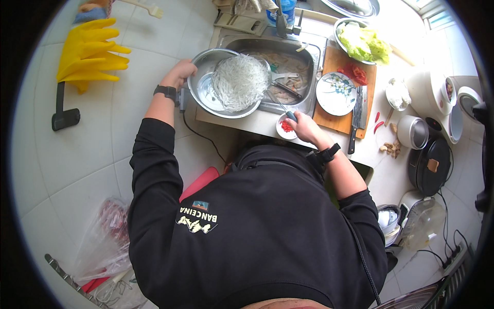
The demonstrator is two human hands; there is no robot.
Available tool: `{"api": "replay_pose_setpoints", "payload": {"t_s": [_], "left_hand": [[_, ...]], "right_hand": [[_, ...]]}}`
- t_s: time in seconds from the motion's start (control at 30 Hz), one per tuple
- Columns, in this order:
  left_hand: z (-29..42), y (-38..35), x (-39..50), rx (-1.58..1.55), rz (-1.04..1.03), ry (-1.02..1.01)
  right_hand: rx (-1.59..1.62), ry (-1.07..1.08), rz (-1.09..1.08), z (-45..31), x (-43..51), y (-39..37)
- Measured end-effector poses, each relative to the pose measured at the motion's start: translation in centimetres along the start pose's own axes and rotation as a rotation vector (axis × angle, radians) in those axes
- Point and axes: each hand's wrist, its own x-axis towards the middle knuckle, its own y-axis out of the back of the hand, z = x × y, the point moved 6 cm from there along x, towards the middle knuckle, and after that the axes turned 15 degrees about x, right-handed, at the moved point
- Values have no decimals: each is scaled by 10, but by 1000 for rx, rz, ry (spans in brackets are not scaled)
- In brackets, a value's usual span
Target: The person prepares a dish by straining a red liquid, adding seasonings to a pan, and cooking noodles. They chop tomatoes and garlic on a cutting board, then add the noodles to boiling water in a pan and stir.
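Observation:
My left hand grips the left rim of a stainless steel basin, which is tilted and stands partly over the sink's left side. My right hand is closed around the dark handle of a metal strainer. A heap of translucent white noodles lies at the strainer's head, over the basin; the noodles hide most of the mesh. Just beneath my right hand, near the counter's front edge, sits a small white bowl with chopped red pieces in it.
The steel sink holds scraps and a white ladle. To the right, a cutting board carries a floral plate, cut tomato and a cleaver. Lettuce fills a bowl behind. Yellow gloves hang left.

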Motion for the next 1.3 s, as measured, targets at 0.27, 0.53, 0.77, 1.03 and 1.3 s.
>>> {"api": "replay_pose_setpoints", "payload": {"t_s": [0.27, 0.53, 0.77, 1.03, 1.3], "left_hand": [[-1, -3, 4, -3, -18, 11], [7, 3, 11, 36, -14, 14], [42, 7, 6, 135, -43, 1], [80, 10, 8, 248, -50, 29], [103, 8, -1, 299, -41, 31]], "right_hand": [[8, -19, -5, -3, -1, 4], [24, -7, 14, -9, 0, 5], [42, -8, 18, -11, 3, 6], [179, -48, 8, -10, 2, 4], [117, -43, 35, -1, 7, 4]]}}
